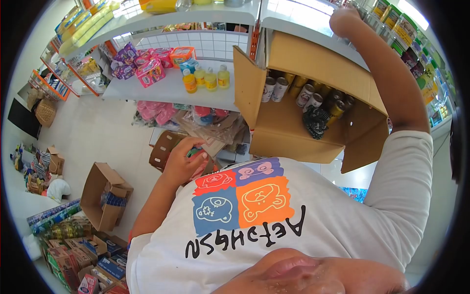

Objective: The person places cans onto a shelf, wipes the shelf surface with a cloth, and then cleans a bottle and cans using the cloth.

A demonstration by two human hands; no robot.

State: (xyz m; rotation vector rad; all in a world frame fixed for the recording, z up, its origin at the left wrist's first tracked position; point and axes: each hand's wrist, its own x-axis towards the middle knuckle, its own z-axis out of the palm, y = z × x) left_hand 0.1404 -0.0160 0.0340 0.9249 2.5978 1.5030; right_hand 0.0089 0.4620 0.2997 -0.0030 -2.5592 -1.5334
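My left hand [182,159] is low in front of my belly, its fingers loosely bent and apart. It is beside a small brown carton [159,151]. Something red and green [197,166] shows under its fingers; I see no clear grip on it. My right hand [344,22] is raised to the upper shelf [298,19], closed, near the cans at its right end. What its fingers hold, if anything, is hidden. Below that arm an open cardboard box [293,134] contains several drink cans [304,94] and a dark crumpled plastic wrap [315,121].
On the middle shelf [166,95] are pink and purple packs [151,72] and yellow bottles [210,79]. Tins [405,29] line the shelf at right. An opened carton [100,203] stands on the floor at left, with stacked boxes [73,259] nearby.
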